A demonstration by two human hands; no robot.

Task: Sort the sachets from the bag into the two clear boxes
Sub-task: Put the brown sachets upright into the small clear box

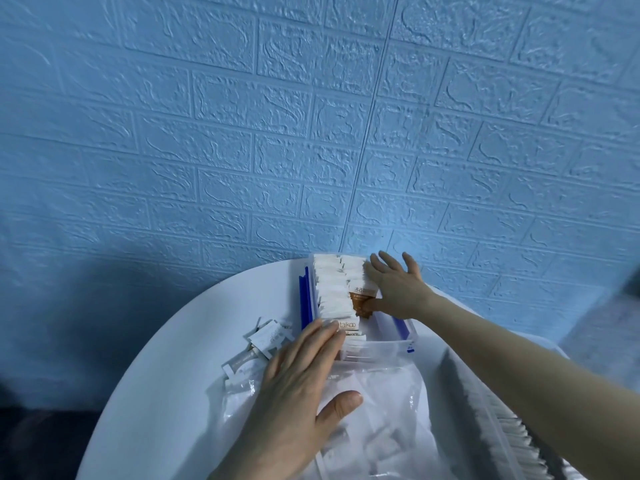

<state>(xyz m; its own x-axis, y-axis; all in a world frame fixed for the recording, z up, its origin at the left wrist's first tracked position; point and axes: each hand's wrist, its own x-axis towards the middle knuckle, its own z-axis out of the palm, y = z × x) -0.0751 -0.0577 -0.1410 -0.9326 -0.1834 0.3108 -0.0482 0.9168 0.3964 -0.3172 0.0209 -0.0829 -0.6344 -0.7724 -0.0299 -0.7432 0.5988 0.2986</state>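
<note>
A clear box (pixel 391 336) with blue clips stands at the far side of the round white table (pixel 180 341). It holds a row of white sachets (pixel 332 289) standing on edge. My right hand (pixel 394 289) reaches over the box, fingers spread, thumb touching a brown sachet (pixel 362 299) in it. My left hand (pixel 304 386) lies flat with straight fingers on the near end of the row and on the clear plastic bag (pixel 381 410) of sachets. A second clear box (pixel 512 431) with white sachets sits at the lower right, partly under my right forearm.
Several loose white sachets (pixel 266 337) lie on the table left of the first box. A blue brick-pattern wall (pixel 311 133) rises right behind the table. The table's curved edge runs along the left.
</note>
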